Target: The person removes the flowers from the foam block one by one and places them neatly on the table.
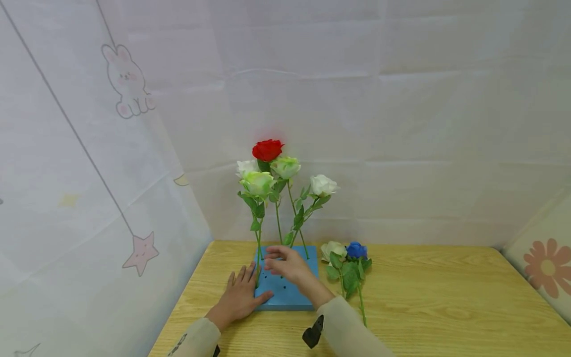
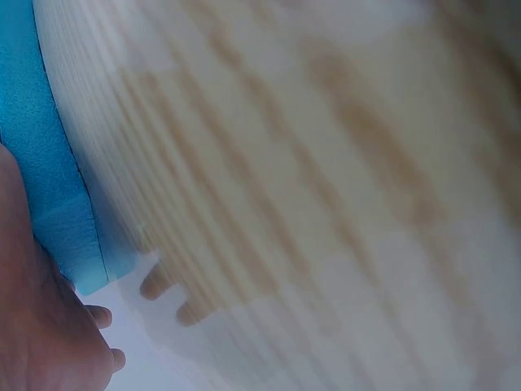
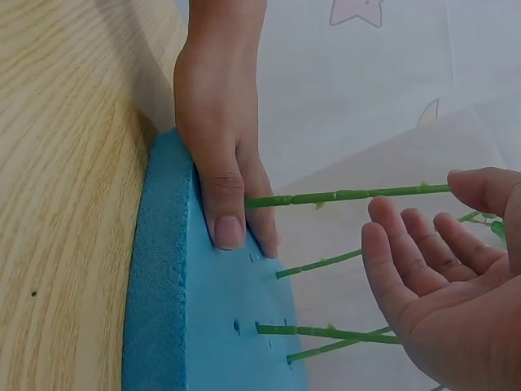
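A blue foam block (image 1: 287, 292) lies on the wooden table (image 1: 424, 297) with several artificial roses standing in it: a red rose (image 1: 267, 149) tallest, with white and pale green ones around it. My left hand (image 1: 240, 293) lies flat at the block's left edge, thumb pressing on the foam (image 3: 213, 326). In the right wrist view, the left hand (image 3: 221, 175) touches the nearest green stem (image 3: 350, 195). My right hand (image 1: 285, 263) hovers over the block with relaxed fingers; this right hand (image 3: 423, 269) holds nothing, close beside the stems.
A white rose (image 1: 333, 249) and a blue rose (image 1: 357, 250) lie on the table just right of the block, stems toward me. White cloth walls with cartoon prints close in the left and back. The left wrist view shows only blurred table (image 2: 309, 179) and foam edge (image 2: 45, 171).
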A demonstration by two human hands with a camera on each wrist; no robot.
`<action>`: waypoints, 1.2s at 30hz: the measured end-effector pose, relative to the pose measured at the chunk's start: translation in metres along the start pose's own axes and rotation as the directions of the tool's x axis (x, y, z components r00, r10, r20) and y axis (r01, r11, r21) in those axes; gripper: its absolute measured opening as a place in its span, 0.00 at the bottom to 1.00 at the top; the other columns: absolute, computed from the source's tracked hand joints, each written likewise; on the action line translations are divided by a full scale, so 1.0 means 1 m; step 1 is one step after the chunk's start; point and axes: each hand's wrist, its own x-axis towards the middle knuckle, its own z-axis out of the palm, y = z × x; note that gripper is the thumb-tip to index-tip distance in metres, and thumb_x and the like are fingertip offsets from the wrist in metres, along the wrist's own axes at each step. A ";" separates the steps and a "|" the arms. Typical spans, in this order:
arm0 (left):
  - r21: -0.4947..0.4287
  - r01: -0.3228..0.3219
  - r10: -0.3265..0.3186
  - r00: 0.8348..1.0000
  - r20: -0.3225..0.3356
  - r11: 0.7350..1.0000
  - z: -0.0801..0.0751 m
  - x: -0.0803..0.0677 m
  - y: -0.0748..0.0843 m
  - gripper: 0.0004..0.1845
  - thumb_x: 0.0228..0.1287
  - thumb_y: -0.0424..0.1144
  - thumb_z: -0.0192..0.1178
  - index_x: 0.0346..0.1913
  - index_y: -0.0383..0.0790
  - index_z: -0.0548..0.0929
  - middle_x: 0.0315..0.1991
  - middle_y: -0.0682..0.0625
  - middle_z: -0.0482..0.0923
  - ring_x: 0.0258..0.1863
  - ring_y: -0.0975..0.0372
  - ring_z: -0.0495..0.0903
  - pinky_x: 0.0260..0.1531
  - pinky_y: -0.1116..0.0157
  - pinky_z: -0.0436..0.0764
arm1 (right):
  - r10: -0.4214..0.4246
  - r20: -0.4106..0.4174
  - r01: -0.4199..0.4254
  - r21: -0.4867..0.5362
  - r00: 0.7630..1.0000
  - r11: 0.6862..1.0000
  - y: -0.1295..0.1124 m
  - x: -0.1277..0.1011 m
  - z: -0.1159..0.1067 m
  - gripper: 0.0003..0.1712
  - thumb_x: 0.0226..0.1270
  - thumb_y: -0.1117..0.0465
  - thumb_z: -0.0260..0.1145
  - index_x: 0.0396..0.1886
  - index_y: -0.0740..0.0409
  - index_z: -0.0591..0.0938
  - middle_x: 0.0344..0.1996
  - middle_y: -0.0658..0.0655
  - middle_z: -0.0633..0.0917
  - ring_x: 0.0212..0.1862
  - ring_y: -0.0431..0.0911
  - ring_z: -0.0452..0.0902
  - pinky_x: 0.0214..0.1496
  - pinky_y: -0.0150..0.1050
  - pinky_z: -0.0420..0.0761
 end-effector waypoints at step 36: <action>-0.039 0.013 -0.012 1.000 0.026 0.999 0.005 0.004 -0.005 0.55 0.68 0.75 0.44 0.81 0.35 0.51 0.81 0.39 0.48 0.79 0.40 0.46 0.71 0.33 0.42 | -0.068 -0.059 0.075 0.133 0.996 0.988 0.020 0.026 0.034 0.22 0.70 0.65 0.69 0.63 0.58 0.82 0.53 0.60 0.86 0.56 0.52 0.82 0.57 0.54 0.82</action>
